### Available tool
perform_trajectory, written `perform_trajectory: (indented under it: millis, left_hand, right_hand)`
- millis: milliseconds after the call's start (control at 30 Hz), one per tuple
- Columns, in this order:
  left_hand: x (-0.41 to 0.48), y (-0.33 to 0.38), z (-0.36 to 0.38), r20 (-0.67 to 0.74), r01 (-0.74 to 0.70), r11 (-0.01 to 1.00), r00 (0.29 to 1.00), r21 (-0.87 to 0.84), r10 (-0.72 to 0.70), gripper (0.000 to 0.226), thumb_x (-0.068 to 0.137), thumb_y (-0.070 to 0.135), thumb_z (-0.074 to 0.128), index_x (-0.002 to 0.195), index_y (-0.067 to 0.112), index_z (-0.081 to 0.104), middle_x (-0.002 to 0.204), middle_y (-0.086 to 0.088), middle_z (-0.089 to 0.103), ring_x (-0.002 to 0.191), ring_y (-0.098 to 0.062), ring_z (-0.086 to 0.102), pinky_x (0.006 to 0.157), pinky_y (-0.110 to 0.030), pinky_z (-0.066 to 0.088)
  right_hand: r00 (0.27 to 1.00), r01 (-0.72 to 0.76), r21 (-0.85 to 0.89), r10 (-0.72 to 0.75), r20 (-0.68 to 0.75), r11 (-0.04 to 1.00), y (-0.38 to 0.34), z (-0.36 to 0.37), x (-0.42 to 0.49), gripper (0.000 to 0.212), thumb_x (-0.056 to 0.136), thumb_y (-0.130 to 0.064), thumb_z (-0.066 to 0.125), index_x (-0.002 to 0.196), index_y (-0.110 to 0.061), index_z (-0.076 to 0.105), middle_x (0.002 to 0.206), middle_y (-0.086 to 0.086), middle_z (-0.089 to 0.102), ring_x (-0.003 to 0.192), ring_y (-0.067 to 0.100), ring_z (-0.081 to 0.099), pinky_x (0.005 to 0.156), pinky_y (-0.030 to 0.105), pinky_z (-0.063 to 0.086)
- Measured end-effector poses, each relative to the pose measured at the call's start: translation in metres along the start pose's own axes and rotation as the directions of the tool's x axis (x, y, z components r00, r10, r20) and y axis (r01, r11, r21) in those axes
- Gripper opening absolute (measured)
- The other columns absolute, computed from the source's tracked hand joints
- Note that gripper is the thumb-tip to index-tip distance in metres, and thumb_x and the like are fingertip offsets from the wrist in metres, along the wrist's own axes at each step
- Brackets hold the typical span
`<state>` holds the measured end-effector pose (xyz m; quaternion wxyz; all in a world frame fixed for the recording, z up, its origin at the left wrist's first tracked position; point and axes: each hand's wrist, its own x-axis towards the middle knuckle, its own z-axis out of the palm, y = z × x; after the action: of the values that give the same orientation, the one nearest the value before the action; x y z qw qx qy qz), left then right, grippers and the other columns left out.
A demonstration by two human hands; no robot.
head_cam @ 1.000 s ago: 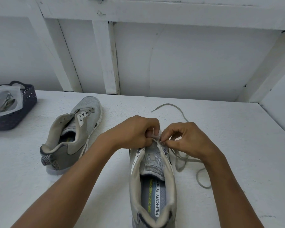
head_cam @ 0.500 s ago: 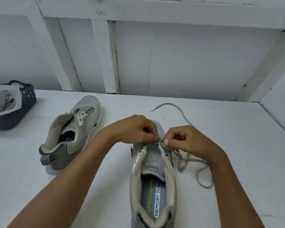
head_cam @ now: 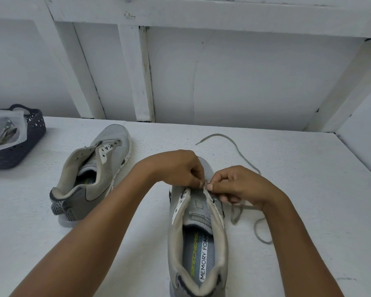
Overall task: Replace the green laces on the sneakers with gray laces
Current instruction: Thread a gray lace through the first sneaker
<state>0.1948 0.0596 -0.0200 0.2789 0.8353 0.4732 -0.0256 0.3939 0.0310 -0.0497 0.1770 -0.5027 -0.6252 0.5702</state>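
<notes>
A grey sneaker (head_cam: 196, 243) stands in front of me, heel toward me, with no lace crossing its tongue. My left hand (head_cam: 178, 168) pinches at the front of its eyelet row. My right hand (head_cam: 238, 185) pinches the gray lace (head_cam: 237, 151) at the right eyelets, fingertips almost touching the left hand's. The lace trails right of the shoe in loops and runs away toward the back. A second grey sneaker (head_cam: 94, 174) lies unlaced to the left, tilted on its side.
A dark perforated basket (head_cam: 30, 136) holding a clear plastic bag sits at the far left of the white table (head_cam: 308, 189). White wall framing rises behind, and a side wall closes in on the right.
Both hands have shifted slightly toward me along the shoe's front eyelets, staying pinched together. The loose lace and the second sneaker have not moved.
</notes>
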Motion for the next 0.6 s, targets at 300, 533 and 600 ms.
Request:
perform_trajectory:
  millis: [300, 533, 600]
  left_hand:
    - [0.0, -0.001, 0.0, 0.014, 0.001, 1.0, 1.0, 0.006, -0.001, 0.01, 0.092, 0.026, 0.063, 0.098, 0.021, 0.069, 0.083, 0.01, 0.065, 0.078, -0.01, 0.056, 0.071, -0.029, 0.046]
    - [-0.001, -0.007, 0.0, -0.007, 0.006, 0.996, 1.0, -0.094, -0.006, 0.011, 0.091, 0.017, 0.064, 0.097, 0.023, 0.07, 0.074, 0.015, 0.062, 0.068, 0.0, 0.055, 0.066, -0.02, 0.044]
    - [-0.002, -0.014, -0.002, -0.059, 0.013, 0.984, 0.998, -0.179, -0.024, 0.015, 0.089, 0.013, 0.064, 0.094, 0.026, 0.07, 0.076, 0.016, 0.066, 0.071, 0.0, 0.059, 0.071, -0.021, 0.048]
  right_hand:
    - [0.983, 0.178, 0.003, -0.177, -0.053, 0.984, 0.007, -0.004, -0.001, 0.005, 0.086, -0.004, 0.073, 0.082, -0.001, 0.071, 0.069, 0.006, 0.069, 0.063, 0.009, 0.063, 0.061, 0.019, 0.05]
    - [0.979, 0.181, -0.194, -0.195, -0.054, 0.964, 0.011, -0.013, -0.005, 0.007, 0.082, -0.015, 0.08, 0.079, -0.015, 0.073, 0.075, -0.002, 0.072, 0.071, 0.005, 0.063, 0.069, 0.015, 0.049]
    - [0.991, 0.128, -0.208, -0.134, -0.014, 0.97, 0.013, -0.02, -0.009, 0.009, 0.081, -0.015, 0.08, 0.078, -0.017, 0.072, 0.072, -0.004, 0.071, 0.069, 0.005, 0.063, 0.068, 0.015, 0.048]
